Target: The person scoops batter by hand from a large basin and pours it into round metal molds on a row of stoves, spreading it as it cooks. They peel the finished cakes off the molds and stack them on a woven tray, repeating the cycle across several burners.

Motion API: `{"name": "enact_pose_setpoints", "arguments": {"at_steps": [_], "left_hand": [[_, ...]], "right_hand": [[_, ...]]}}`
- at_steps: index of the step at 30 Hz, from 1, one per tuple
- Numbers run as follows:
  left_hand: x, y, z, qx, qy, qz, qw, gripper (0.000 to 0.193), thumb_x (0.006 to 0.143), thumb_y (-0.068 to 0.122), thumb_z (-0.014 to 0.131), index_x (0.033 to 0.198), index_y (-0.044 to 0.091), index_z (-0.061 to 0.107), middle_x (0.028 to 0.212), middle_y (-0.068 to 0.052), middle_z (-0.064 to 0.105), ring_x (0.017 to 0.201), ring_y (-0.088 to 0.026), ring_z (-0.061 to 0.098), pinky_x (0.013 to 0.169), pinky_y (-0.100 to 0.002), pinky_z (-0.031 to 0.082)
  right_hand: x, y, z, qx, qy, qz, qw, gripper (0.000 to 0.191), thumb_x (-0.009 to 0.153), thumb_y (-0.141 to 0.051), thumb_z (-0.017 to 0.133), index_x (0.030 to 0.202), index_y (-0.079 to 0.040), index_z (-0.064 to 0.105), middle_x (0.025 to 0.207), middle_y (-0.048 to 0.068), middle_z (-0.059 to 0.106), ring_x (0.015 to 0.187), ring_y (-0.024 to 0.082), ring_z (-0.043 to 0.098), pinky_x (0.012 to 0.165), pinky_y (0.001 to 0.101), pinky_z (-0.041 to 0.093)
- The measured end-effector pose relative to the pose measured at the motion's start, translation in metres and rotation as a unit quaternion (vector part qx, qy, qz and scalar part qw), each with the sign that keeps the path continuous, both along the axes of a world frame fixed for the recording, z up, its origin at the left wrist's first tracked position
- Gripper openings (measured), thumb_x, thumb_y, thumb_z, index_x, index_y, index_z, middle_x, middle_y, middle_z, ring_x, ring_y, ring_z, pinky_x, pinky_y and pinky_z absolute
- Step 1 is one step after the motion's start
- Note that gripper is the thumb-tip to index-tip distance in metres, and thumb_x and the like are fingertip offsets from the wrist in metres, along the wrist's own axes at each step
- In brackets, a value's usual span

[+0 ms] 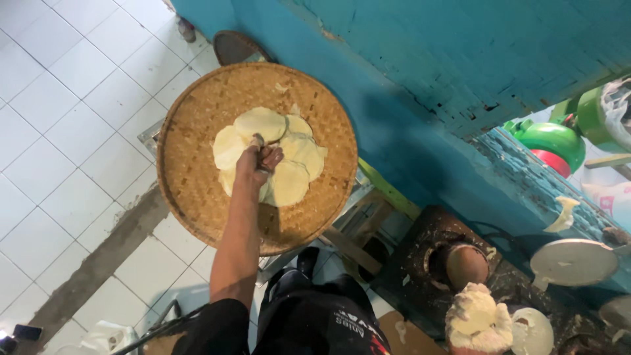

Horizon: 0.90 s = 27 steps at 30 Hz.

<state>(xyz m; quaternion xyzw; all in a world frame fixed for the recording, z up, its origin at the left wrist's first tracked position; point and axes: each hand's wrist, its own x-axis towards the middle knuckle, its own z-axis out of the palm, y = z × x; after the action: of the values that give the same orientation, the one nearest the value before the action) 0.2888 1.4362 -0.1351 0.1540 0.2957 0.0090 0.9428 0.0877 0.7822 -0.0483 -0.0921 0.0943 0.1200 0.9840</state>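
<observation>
A round woven bamboo tray (190, 164) carries several flat pale dough discs (292, 181) overlapping near its middle. My left hand (258, 160) reaches out over the tray and rests on top of the discs with its fingers curled; I cannot tell whether it grips one. My right hand (474, 327) is low at the bottom right, smeared with pale dough and closed around a soft dough lump (474, 309), next to a brown round part (465, 265) of a dark, dough-spattered work stand.
The tray rests on a wooden stand (351, 246) over a white tiled floor (72, 131). A blue wall (420, 72) runs along the right. A pale round plate (573, 263) and a green gas cylinder (555, 139) are at the far right.
</observation>
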Motion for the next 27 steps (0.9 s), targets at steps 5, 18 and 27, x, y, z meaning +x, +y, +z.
{"name": "enact_pose_setpoints", "arguments": {"at_steps": [5,18,27], "left_hand": [[-0.010,-0.020,0.015,0.070,0.001,0.061,0.996,0.017,0.105,0.019,0.052,0.097,0.004,0.054,0.075,-0.011,0.056,0.058,-0.027,0.058,0.070,-0.046,0.063],[0.007,0.001,0.082,0.920,-0.102,-0.036,0.378,0.059,0.102,0.028,0.062,0.148,-0.008,0.049,0.151,-0.029,0.052,0.134,-0.045,0.052,0.107,-0.064,0.044],[0.032,-0.031,0.081,0.805,0.030,-0.352,0.477,0.080,0.101,0.054,0.044,0.161,0.002,0.036,0.160,-0.031,0.039,0.149,-0.049,0.034,0.124,-0.059,0.021]], "right_hand": [[0.003,-0.006,-0.006,-0.119,0.044,-0.061,0.990,0.065,0.116,-0.047,0.050,0.157,0.003,0.047,0.148,0.023,0.057,0.113,0.037,0.059,0.083,0.0497,0.052],[-0.029,0.030,0.044,-0.542,0.065,-0.164,0.822,0.045,0.109,-0.031,0.049,0.136,0.004,0.057,0.135,0.021,0.063,0.116,0.036,0.064,0.093,0.0445,0.054],[-0.015,-0.052,0.048,-0.468,0.201,-0.297,0.808,0.037,0.099,-0.025,0.061,0.133,-0.010,0.060,0.137,0.010,0.067,0.131,0.031,0.060,0.108,0.0471,0.043]]}}
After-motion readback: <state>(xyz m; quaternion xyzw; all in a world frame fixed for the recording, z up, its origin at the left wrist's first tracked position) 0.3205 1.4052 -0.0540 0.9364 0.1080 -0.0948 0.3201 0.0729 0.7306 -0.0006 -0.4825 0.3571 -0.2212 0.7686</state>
